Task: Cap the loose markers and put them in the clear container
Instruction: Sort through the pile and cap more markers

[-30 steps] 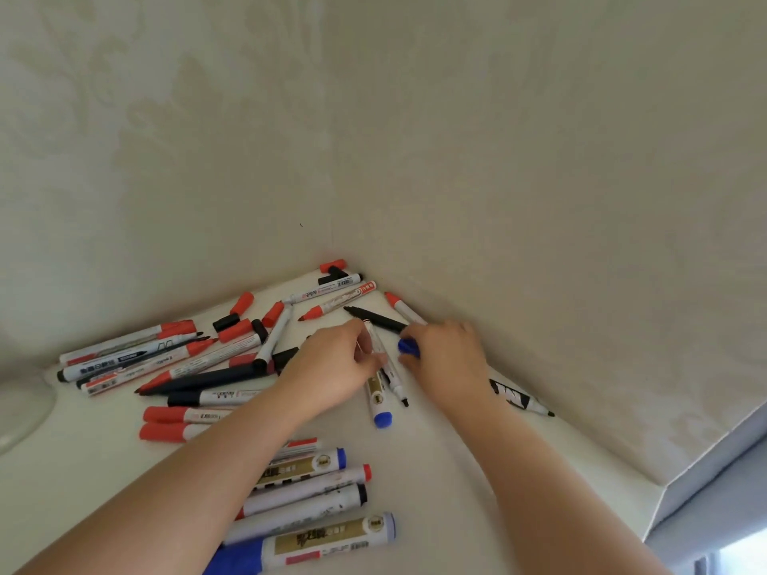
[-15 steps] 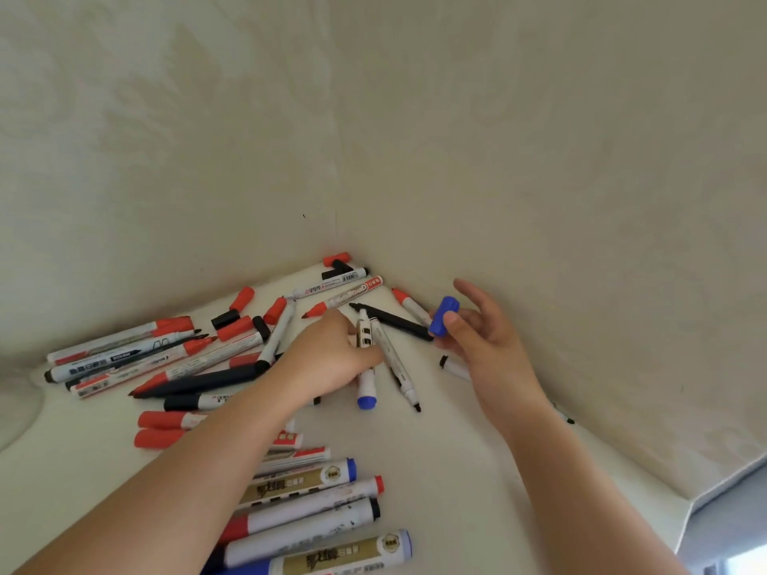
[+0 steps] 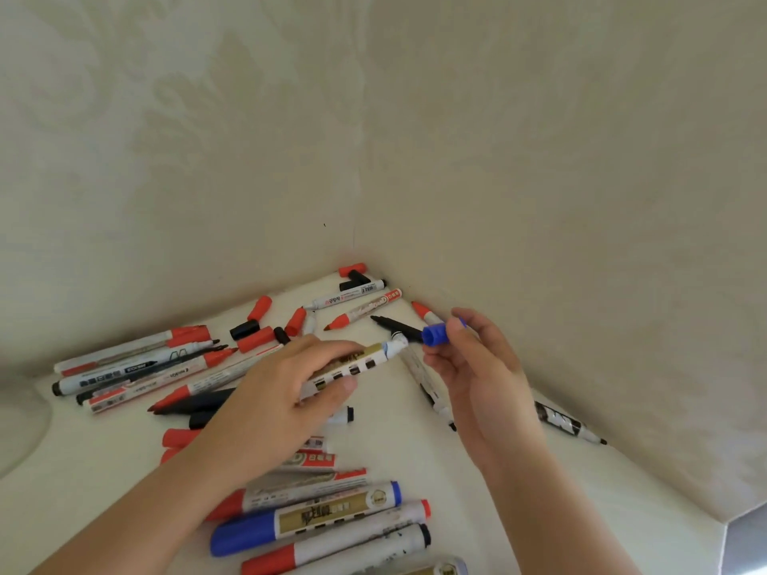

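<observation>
Now your left hand (image 3: pixel 286 392) grips a white marker with a gold label (image 3: pixel 350 361), lifted off the white tabletop (image 3: pixel 103 471) where a second ago it lay among the pile. Its bare tip points toward your right hand (image 3: pixel 477 367), which pinches a small blue plastic cap (image 3: pixel 434 334) between thumb and fingers. That cap has come up from the surface too, and its open end now faces the marker's tip, just beside it but not yet on. You are lined up to push the two together, so the first capping looks close.

Many more loose markers and caps, red, black and blue, lie scattered across the corner and in a row near you, so most of the job remains. A curved clear rim (image 3: pixel 25 425) shows at the far left edge; I cannot tell whether it is the container.
</observation>
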